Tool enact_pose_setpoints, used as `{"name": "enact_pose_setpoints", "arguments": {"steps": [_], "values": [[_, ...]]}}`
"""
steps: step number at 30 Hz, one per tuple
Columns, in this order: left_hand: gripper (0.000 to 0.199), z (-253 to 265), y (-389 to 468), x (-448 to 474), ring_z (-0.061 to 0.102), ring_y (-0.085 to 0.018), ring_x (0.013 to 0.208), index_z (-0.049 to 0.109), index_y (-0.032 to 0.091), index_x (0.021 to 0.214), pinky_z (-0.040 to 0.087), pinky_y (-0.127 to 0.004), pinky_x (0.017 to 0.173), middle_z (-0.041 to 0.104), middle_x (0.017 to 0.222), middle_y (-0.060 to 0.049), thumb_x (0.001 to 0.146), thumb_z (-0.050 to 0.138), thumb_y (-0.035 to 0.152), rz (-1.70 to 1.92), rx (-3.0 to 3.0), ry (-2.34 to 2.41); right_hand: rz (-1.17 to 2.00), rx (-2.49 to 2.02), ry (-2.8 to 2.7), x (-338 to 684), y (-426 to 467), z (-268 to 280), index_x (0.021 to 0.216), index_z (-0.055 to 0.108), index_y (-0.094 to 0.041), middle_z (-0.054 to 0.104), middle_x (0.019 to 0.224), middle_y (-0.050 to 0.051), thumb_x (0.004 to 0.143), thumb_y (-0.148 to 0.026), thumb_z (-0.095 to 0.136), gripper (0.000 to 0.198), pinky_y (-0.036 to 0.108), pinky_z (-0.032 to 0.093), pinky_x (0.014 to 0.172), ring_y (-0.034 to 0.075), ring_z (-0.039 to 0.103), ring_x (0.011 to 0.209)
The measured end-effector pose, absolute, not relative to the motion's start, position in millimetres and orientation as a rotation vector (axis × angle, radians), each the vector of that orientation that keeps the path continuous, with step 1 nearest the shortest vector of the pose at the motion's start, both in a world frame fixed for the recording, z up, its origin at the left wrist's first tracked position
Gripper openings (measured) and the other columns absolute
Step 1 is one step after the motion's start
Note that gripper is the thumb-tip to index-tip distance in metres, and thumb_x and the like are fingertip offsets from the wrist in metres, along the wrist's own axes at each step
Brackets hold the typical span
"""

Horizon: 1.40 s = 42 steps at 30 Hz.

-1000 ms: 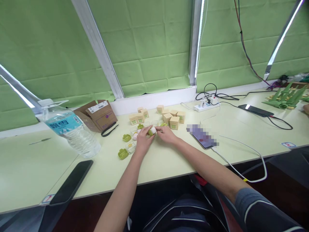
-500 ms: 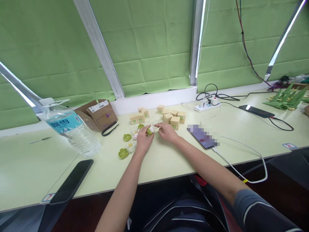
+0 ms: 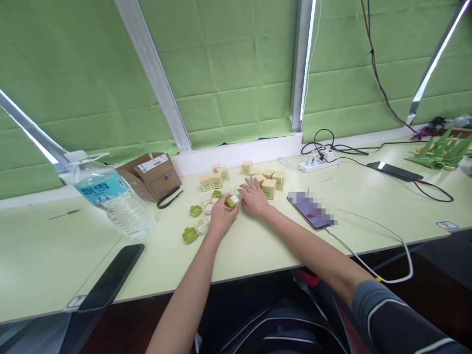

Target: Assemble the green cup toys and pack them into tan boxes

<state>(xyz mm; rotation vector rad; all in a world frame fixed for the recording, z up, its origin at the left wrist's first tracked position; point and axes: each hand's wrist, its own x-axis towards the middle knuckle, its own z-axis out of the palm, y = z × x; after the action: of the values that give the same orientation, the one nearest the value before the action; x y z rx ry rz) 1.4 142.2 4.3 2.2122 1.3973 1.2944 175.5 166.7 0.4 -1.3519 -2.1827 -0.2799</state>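
Between the thumb and fingers of my left hand [image 3: 221,216], which is closed, is a small green-and-white piece [image 3: 232,201]. Just right of it, my right hand [image 3: 255,200] reaches forward with its fingers stretched out and apart, over the table. A clear small container [image 3: 236,189] is partly hidden beside its fingertips; I cannot tell whether they touch. Left of my left hand lie green flower-shaped pieces [image 3: 190,235] and a clear cup with a yellow mark [image 3: 201,225]. A pale pink piece [image 3: 208,209] rests close to my left knuckles.
Small cream boxes [image 3: 269,188] stand in groups beyond my hands. On the left are a big water bottle [image 3: 114,201], an opened cardboard box [image 3: 155,177] and a black phone [image 3: 112,275]. Rightward lie a charging phone [image 3: 311,211], its white cable and a power strip [image 3: 317,164].
My right hand's fingers have spread out and moved slightly forward, from a bent pose near the clear container. My left hand still holds the green-and-white piece, now turned and shifted slightly right.
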Motion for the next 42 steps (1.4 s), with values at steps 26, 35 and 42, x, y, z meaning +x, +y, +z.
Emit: {"name": "enact_pose_setpoints", "arguments": {"steps": [26, 35, 42], "values": [[0.039, 4.7, 140.8, 3.3, 0.066, -0.023, 0.098, 0.062, 0.021, 0.117, 0.052, -0.038, 0.089, 0.07, 0.112, -0.008, 0.079, 0.072, 0.024, 1.405, 2.136, 1.497, -0.146, -1.401, -2.294, 172.6, 156.6, 22.1, 0.096, 0.076, -0.018, 0.072, 0.105, 0.012, 0.094, -0.019, 0.057, 0.019, 0.057, 0.022, 0.121, 0.03, 0.056, 0.122], [0.041, 3.6, 139.2, 4.8, 0.065, -0.023, 0.1, 0.061, 0.021, 0.12, 0.054, -0.037, 0.087, 0.067, 0.117, -0.008, 0.08, 0.071, 0.023, 1.417, 2.212, 1.344, 0.127, -1.204, -2.073, 194.6, 147.8, 15.6, 0.124, 0.059, -0.022, 0.064, 0.125, 0.01, 0.083, -0.017, 0.072, 0.043, 0.041, 0.051, 0.096, 0.026, 0.058, 0.119], [0.042, 3.5, 140.8, 2.9, 0.065, -0.022, 0.097, 0.062, 0.021, 0.122, 0.055, -0.035, 0.083, 0.067, 0.119, -0.009, 0.081, 0.07, 0.022, 1.411, 2.231, 1.316, 0.201, -1.08, -2.034, 192.4, 150.5, 11.5, 0.133, 0.053, -0.023, 0.063, 0.128, 0.009, 0.081, -0.014, 0.07, 0.055, 0.04, 0.051, 0.1, 0.025, 0.061, 0.119]]}}
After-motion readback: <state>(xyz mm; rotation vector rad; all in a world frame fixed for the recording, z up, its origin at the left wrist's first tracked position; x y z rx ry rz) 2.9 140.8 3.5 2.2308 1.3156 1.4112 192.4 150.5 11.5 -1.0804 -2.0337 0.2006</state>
